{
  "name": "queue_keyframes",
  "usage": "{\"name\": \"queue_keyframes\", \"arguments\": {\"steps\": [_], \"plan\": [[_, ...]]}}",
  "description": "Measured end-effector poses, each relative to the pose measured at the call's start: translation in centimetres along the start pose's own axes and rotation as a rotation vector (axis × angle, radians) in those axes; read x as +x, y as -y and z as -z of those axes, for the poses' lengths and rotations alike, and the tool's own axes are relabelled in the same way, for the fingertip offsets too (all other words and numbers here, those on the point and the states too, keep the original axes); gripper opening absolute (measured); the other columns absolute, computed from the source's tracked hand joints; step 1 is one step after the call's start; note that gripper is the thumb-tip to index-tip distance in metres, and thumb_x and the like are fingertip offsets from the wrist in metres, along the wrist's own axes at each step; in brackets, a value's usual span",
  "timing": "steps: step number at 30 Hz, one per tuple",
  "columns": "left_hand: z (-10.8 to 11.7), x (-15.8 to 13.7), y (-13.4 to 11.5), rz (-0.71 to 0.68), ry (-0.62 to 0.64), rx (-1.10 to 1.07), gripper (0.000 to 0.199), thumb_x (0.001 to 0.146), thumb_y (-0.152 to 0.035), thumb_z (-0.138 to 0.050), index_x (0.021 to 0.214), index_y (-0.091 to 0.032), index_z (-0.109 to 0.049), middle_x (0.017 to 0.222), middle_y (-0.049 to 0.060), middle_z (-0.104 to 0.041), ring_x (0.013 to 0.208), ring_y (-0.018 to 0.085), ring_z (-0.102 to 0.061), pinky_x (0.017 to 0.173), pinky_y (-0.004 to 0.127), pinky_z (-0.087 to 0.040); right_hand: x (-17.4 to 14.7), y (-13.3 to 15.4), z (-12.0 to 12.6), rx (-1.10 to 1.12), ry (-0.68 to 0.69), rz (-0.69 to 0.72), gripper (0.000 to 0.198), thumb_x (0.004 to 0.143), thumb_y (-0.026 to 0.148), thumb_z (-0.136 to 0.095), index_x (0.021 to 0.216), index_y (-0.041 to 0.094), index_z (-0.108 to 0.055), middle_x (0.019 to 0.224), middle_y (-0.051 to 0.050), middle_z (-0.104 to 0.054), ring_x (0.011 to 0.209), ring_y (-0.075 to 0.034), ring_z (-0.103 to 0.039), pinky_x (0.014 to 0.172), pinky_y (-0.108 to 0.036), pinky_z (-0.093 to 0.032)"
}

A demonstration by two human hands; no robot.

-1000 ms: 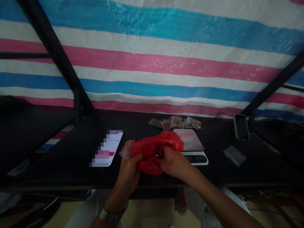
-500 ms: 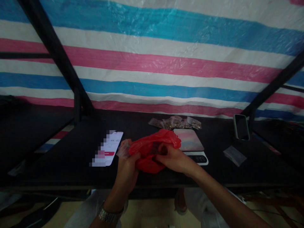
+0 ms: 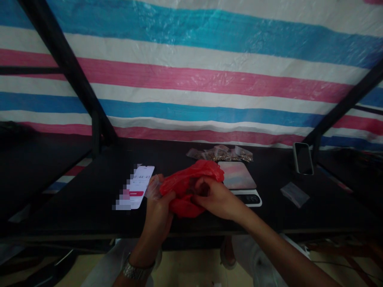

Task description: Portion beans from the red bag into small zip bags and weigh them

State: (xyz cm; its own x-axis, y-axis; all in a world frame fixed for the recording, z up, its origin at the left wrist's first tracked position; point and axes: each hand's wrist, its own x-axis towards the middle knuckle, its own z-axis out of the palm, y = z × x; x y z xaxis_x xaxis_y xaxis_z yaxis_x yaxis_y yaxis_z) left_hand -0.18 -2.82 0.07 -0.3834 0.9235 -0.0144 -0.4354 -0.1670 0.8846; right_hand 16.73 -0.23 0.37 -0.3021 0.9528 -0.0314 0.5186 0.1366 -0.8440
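Note:
A crumpled red plastic bag (image 3: 186, 207) is held over the front of the black table, its mouth facing my right hand. My left hand (image 3: 160, 209) grips the bag's left edge, with a small clear plastic bag (image 3: 154, 188) also in its fingers. Inside the red bag's mouth, the thumb and fingers of my right hand (image 3: 214, 197) are curled together in a pinch. What they pinch, if anything, is hidden. Just right of the red bag lies a digital scale (image 3: 237, 175) with a shiny flat plate and a dark button panel.
Several small clear bags of metal-coloured pieces (image 3: 221, 153) lie behind the scale. A phone with a lit timer (image 3: 140, 185) lies left of my hands. Further right are flat clear bags (image 3: 295, 194) and a dark-screened phone (image 3: 303, 158) propped up. Striped sheeting (image 3: 191, 79) hangs behind.
My right hand has shifted slightly left within the red bag's mouth. The bag's right edge has moved a little left too. My left hand keeps its grip.

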Motion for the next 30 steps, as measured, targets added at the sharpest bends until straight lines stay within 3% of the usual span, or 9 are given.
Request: {"name": "queue_keyframes", "arguments": {"steps": [5,8,11,15,20,23,30], "plan": [[0.8,0.4,0.5,-0.110,-0.076,0.255,0.029,0.059,-0.015,-0.063,0.084,-0.023,-0.051,0.084,-0.004,-0.049,0.072,0.013,-0.049,0.057,0.020,-0.044,0.2,0.3,0.4,-0.180,-0.095,-0.062,0.013,0.087,0.019,-0.073,0.095,0.022,-0.063,0.085,0.000,-0.073,0.076,-0.017,-0.067,0.064,-0.027,-0.040],[1.2,0.2,0.2,-0.143,-0.100,0.345,0.029,0.067,-0.019,-0.064,0.092,-0.025,-0.050,0.086,-0.004,-0.050,0.079,0.015,-0.052,0.062,0.021,-0.046,-0.1,1.0,1.1,-0.372,-0.108,-0.104,0.013,0.090,0.019,-0.071,0.101,0.021,-0.064,0.097,-0.005,-0.076,0.087,-0.022,-0.071,0.069,-0.030,-0.041],[1.5,-0.2,-0.3,-0.099,-0.090,0.357,0.032,0.072,-0.025,-0.065,0.098,-0.028,-0.047,0.083,-0.005,-0.049,0.073,0.015,-0.052,0.056,0.021,-0.042,-0.5,2.0,1.3,-0.542,-0.084,-0.146,0.019,0.093,0.021,-0.069,0.111,0.021,-0.065,0.114,-0.010,-0.075,0.101,-0.027,-0.073,0.074,-0.032,-0.043],[1.7,-0.6,-0.1,-0.035,-0.026,0.410,0.029,0.078,-0.031,-0.068,0.100,-0.028,-0.048,0.082,-0.006,-0.048,0.062,0.013,-0.046,0.047,0.020,-0.037,-0.7,2.9,1.0,-0.652,-0.055,-0.194,0.025,0.098,0.027,-0.066,0.122,0.021,-0.062,0.128,-0.012,-0.071,0.103,-0.028,-0.074,0.072,-0.033,-0.044],[0.9,-0.5,0.9,0.004,-0.044,0.165,0.035,0.063,-0.020,-0.068,0.093,-0.025,-0.050,0.083,-0.006,-0.049,0.065,0.012,-0.050,0.049,0.018,-0.042,-0.4,3.0,0.4,-0.643,-0.043,-0.173,0.027,0.099,0.028,-0.064,0.125,0.020,-0.061,0.133,-0.014,-0.068,0.107,-0.030,-0.073,0.075,-0.034,-0.045],[0.0,-0.5,0.5,0.100,-0.038,-0.022,0.042,0.055,-0.013,-0.069,0.092,-0.024,-0.052,0.082,-0.007,-0.053,0.064,0.011,-0.052,0.050,0.018,-0.045,-0.2,2.7,0.2,-0.593,-0.035,-0.152,0.025,0.096,0.027,-0.067,0.120,0.020,-0.062,0.131,-0.014,-0.068,0.108,-0.030,-0.072,0.077,-0.035,-0.045],[-0.7,0.1,-0.1,0.185,-0.058,-0.258,0.043,0.047,-0.007,-0.067,0.085,-0.022,-0.053,0.078,-0.006,-0.057,0.065,0.011,-0.055,0.054,0.018,-0.050,0.4,0.8,-0.1,-0.263,-0.074,-0.092,0.012,0.086,0.018,-0.072,0.096,0.022,-0.066,0.094,-0.003,-0.076,0.086,-0.022,-0.071,0.072,-0.030,-0.044]]}}
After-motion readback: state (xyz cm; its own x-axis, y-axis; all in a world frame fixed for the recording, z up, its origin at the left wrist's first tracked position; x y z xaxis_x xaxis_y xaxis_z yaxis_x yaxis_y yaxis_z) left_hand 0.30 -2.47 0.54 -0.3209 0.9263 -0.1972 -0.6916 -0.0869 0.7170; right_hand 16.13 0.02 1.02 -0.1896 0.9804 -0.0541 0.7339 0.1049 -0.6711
